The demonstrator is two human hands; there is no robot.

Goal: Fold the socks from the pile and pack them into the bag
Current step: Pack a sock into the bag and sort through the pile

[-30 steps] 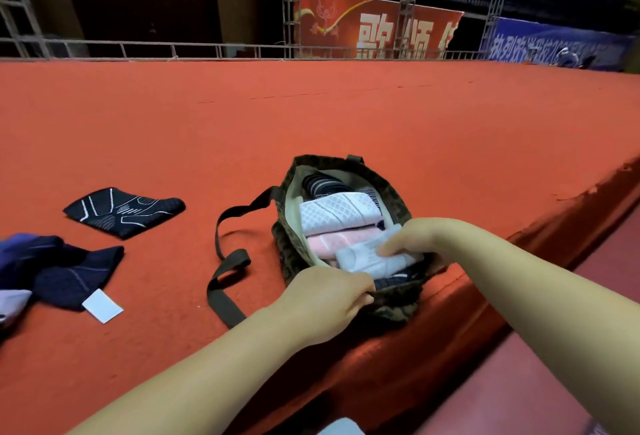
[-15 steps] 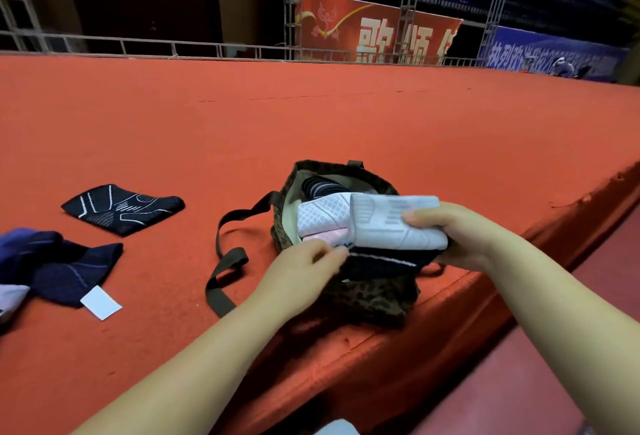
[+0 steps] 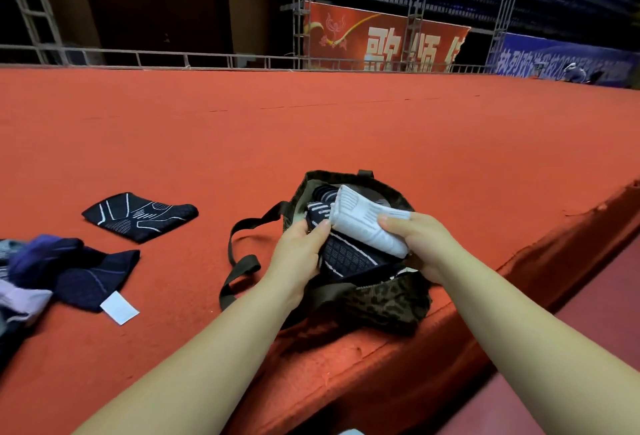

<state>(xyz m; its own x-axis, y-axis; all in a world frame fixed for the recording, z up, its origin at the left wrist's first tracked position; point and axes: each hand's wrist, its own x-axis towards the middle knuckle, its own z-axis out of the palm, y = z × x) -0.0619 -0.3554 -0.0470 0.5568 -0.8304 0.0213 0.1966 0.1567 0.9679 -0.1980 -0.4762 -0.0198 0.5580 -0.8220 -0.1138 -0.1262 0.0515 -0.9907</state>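
A leopard-print bag (image 3: 384, 303) with dark straps sits near the front edge of the red carpeted platform. My right hand (image 3: 417, 244) grips a folded white sock bundle (image 3: 369, 223) tilted up over the bag's mouth. My left hand (image 3: 299, 254) pinches a dark patterned folded sock (image 3: 349, 258) at the bag's opening. More dark socks show deeper inside the bag. A folded black sock with white lines (image 3: 140, 216) lies on the carpet to the left. The sock pile (image 3: 62, 268), navy, blue and lilac, lies at the far left.
The red platform (image 3: 346, 129) stretches far back to a metal railing (image 3: 207, 58). Its front edge drops off just right of the bag toward a lower maroon floor (image 3: 588, 348). A white label (image 3: 119, 307) lies by the pile.
The white bundle has tipped up from lying across the bag's mouth. My left hand moved from the pink and white socks to the dark patterned sock, now exposed.
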